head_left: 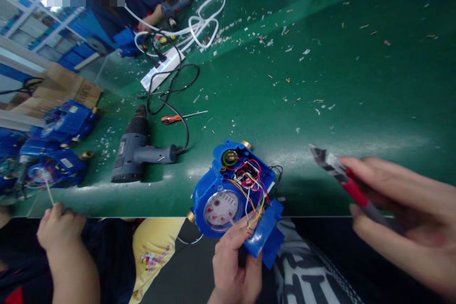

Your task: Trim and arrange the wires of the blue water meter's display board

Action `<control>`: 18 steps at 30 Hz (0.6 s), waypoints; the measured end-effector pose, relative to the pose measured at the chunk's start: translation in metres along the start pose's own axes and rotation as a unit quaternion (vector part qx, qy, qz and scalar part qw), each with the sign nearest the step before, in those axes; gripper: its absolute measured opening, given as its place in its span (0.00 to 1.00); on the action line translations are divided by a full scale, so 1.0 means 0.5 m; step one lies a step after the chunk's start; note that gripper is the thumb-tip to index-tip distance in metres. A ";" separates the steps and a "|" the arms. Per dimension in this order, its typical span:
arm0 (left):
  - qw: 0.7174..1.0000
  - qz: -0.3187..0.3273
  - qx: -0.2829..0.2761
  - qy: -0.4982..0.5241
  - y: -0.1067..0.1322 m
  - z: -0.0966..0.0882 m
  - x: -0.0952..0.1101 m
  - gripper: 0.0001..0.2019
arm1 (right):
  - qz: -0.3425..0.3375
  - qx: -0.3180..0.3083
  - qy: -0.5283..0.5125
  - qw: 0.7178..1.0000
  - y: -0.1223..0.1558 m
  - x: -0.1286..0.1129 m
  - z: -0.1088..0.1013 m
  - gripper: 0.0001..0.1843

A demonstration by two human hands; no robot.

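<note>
A blue water meter (204, 185) with a round dial (221, 209) lies at the table's front edge, its upper housing uncovered. Red, yellow and white wires (249, 175) run from inside it to a blue plastic piece (261, 232) over the edge. My left hand (235, 256) is closed on this blue piece and the wire ends beside it. Exactly what sits between the fingertips is partly hidden. To the right, my right hand (399, 209) holds red-handled cutting pliers (351, 187) above the table, apart from the meter, their jaws pointing up and left.
A heat gun (133, 152) and an orange screwdriver (173, 118) lie left on the green table (356, 66). Behind them is a white power strip (164, 69) with tangled cords. More blue meters (60, 161) stand far left, near a co-worker's hand (60, 228). Another person works across the table.
</note>
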State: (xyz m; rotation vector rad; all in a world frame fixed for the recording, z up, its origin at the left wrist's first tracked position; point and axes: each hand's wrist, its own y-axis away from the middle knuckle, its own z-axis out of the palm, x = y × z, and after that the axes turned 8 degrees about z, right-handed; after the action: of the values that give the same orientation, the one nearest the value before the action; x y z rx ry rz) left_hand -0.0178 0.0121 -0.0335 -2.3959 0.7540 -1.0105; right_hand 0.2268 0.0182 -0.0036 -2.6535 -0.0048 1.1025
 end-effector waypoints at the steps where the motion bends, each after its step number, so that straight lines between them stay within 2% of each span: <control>1: 1.000 -0.007 -0.005 0.003 0.005 -0.001 -0.001 0.08 | 0.006 0.003 0.003 1.000 -0.004 0.007 -0.003 0.26; 5: 0.998 -0.040 -0.007 0.038 0.012 -0.008 -0.002 0.12 | -0.011 -0.058 0.018 0.998 -0.014 0.030 0.002 0.25; 8: 0.992 -0.078 -0.022 0.098 0.001 -0.013 0.004 0.15 | -0.014 -0.037 0.069 0.997 -0.016 0.048 0.009 0.24; 10: 0.984 -0.099 -0.048 0.142 -0.009 -0.015 0.011 0.16 | 0.012 -0.009 0.066 0.998 -0.018 0.057 0.009 0.26; 12: 0.978 -0.111 -0.052 0.171 -0.017 -0.015 0.016 0.17 | 0.023 -0.011 0.056 0.998 -0.021 0.062 0.006 0.25; 15: 0.971 -0.116 -0.020 0.208 -0.017 -0.008 0.016 0.21 | -0.013 -0.037 0.061 0.997 -0.029 0.061 0.001 0.22; 18: 0.978 -0.076 0.065 0.181 -0.008 -0.004 0.009 0.29 | -0.039 -0.051 0.046 0.997 -0.032 0.057 -0.002 0.21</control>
State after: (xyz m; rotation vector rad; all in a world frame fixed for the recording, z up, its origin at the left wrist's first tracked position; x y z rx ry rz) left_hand -0.0153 0.0121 -0.0277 -2.2093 0.6073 -1.5382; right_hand 0.2495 0.0362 -0.0187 -2.7663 -0.1498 0.9794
